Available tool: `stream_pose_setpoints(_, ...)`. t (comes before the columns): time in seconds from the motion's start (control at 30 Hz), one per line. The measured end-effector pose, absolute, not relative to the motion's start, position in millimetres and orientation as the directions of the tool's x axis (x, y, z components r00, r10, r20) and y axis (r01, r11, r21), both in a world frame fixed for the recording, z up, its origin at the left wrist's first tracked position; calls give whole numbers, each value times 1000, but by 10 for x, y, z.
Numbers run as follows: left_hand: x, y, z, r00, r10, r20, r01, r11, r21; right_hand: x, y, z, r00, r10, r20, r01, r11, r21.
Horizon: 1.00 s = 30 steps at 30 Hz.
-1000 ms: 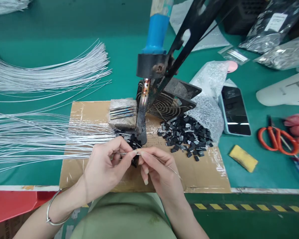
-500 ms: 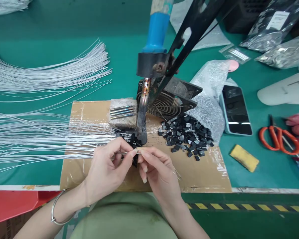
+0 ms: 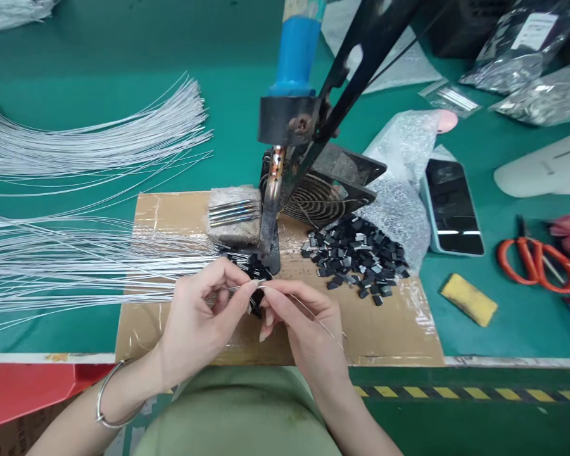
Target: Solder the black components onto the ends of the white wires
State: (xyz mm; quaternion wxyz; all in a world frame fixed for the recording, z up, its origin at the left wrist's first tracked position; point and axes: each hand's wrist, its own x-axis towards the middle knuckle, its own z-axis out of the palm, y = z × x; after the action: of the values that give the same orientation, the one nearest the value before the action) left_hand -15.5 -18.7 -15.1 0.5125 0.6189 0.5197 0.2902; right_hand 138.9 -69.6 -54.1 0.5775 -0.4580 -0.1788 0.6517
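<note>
My left hand (image 3: 211, 323) pinches a thin pale wire between thumb and index finger, over the cardboard sheet (image 3: 161, 329). Fingertip to fingertip with it, my right hand (image 3: 308, 323) is pinched on a fine wire whose loose end trails across its back. Just behind the fingertips lies a cluster of black connectors (image 3: 256, 269), on the ends of long white wires (image 3: 76, 266) coming from the left. Above them stands a soldering iron (image 3: 270, 196) with its tip down. Loose black connectors (image 3: 361, 253) are heaped to the right. What lies between the fingertips is too small to make out.
A sponge block with metal rods (image 3: 234, 215) and a fan (image 3: 323, 190) stand behind my hands. Another wire bundle (image 3: 99, 145) lies back left. On the right are a phone (image 3: 453, 209), a yellow sponge (image 3: 468, 299), orange-handled scissors (image 3: 527, 259) and a white cup (image 3: 546, 164).
The fingers of my right hand have shifted slightly, and the loose wire now lies across the back of that hand. My left hand keeps its pinch. The view has moved a little.
</note>
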Motion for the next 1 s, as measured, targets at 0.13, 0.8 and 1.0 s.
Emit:
stream_pose_setpoints(0.13,-131,-180,-125,304,943,-132,354,17,935,1384,-705,-546,105,918,-382,-601,-248,-760)
stream_pose_setpoints(0.8,-207,-220,-137,360,930,-72,463,-111,880,1561,-626,-497,-54,893,-447,-592,-389,-706)
stream_pose_setpoints(1.0,-195,-210,-140,373,926,-66,477,-130,869,1561,-626,-489,-72,891,-449,-606,-397,-690)
